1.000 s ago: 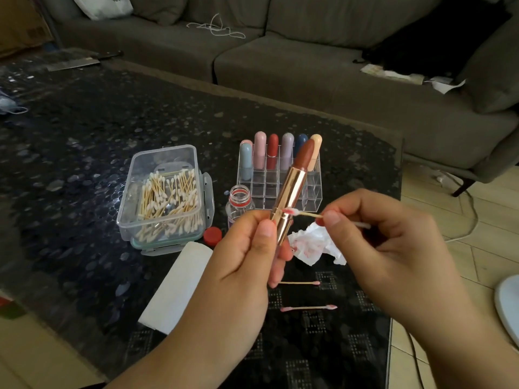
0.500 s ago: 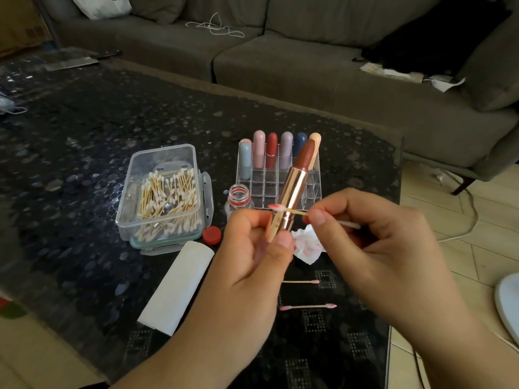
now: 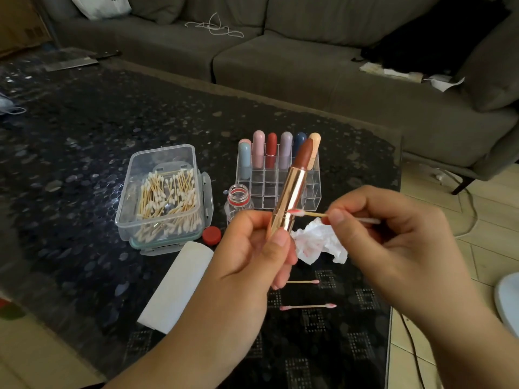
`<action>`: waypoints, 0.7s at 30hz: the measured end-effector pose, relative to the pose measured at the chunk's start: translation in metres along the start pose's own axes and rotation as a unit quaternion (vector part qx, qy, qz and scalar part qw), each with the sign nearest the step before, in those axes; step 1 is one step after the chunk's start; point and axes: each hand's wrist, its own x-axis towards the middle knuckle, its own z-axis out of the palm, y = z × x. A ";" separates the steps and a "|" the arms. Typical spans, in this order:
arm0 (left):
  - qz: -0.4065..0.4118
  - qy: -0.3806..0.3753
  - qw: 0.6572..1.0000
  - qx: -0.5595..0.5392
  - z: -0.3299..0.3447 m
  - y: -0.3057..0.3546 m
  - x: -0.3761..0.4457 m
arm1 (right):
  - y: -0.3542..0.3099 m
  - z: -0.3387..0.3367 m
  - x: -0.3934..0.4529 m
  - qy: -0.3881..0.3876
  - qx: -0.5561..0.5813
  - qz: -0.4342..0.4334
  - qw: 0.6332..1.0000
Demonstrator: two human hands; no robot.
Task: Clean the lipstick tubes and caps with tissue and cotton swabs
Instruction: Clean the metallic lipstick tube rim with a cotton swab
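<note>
My left hand (image 3: 252,248) grips the base of an open gold lipstick tube (image 3: 292,192), its brown-red stick tilted up and to the right. My right hand (image 3: 393,231) pinches a cotton swab (image 3: 311,213) by its wooden stem. The swab's pink-stained tip touches the tube's right side just above my left fingers. A crumpled tissue (image 3: 320,242) with red smears lies on the table below the swab. Two used swabs (image 3: 307,306) lie nearer me.
A clear box of cotton swabs (image 3: 165,192) stands at the left, with a folded white tissue (image 3: 179,282) in front of it. A clear organizer (image 3: 280,175) holds several capped lipsticks. A small open bottle (image 3: 238,203) and red cap (image 3: 211,235) sit between them. A grey sofa (image 3: 280,51) runs behind the black table (image 3: 70,136).
The swab tip has slid from the tube's left side to its right side. My left thumb has shifted on the tube; both hands stay in about the same place.
</note>
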 end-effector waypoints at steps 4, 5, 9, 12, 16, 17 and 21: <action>-0.025 -0.032 0.997 -0.060 0.000 0.002 0.001 | 0.001 -0.001 0.001 -0.010 0.041 0.010 0.999; -0.027 -0.041 0.997 -0.066 0.000 0.002 0.001 | -0.001 0.000 0.001 -0.019 0.031 -0.001 0.999; -0.038 -0.041 0.994 -0.089 0.002 0.001 0.001 | -0.002 0.001 0.001 -0.017 0.002 -0.011 1.000; -0.057 -0.038 0.989 -0.134 0.002 0.002 0.001 | 0.001 -0.004 0.001 0.004 0.022 0.006 1.000; -0.073 -0.062 0.981 -0.171 0.003 0.004 0.003 | 0.000 0.000 0.001 -0.018 0.018 -0.002 1.000; -0.072 -0.066 0.981 -0.169 0.004 0.004 0.002 | -0.001 0.002 0.001 -0.024 0.017 -0.003 1.000; -0.080 -0.053 0.985 -0.145 0.004 0.004 0.000 | 0.001 -0.003 0.001 -0.006 0.047 0.024 0.999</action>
